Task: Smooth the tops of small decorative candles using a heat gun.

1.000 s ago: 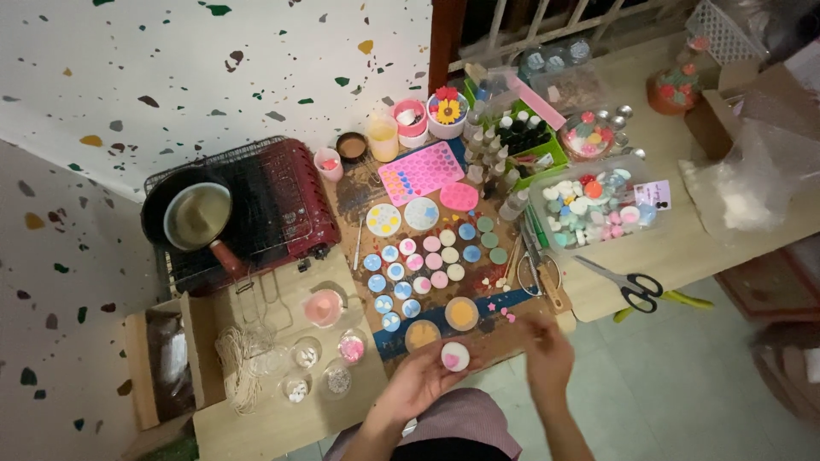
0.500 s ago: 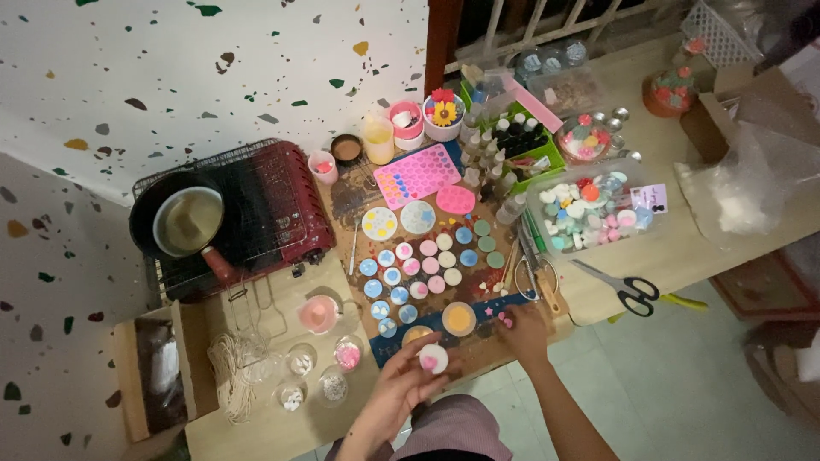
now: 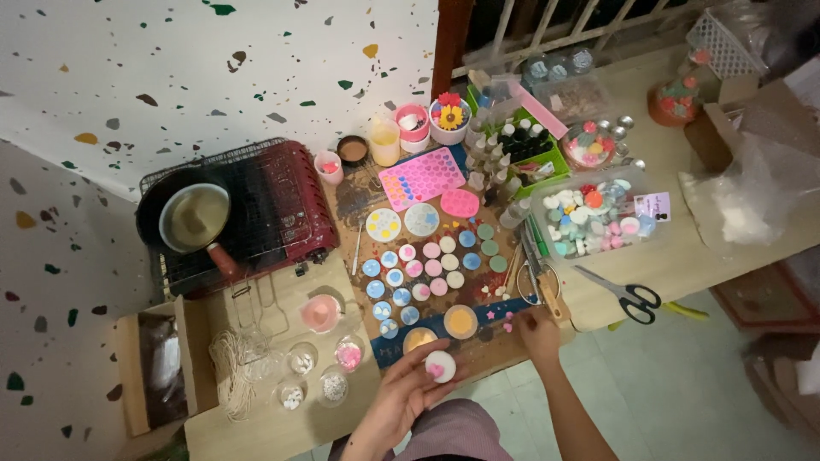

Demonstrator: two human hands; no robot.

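Below, the left hand (image 3: pixel 408 394) cups a round white candle (image 3: pixel 440 366) with a pink heart, near the desk's (image 3: pixel 675 256) front edge. Right hand (image 3: pixel 540 331) pinches small pink pieces (image 3: pixel 508 322) on the mat; its fingers are partly hidden.

- A low wooden table (image 3: pixel 683 256) runs from the lower left to the upper right of the frame.
- At centre, a brown mat (image 3: pixel 504 354) lies on it.
- Left of centre stands a red stove (image 3: pixel 290 205).
- Black-handled scissors (image 3: pixel 628 294) lie at right.
- A clear box (image 3: pixel 594 213) sits above them.
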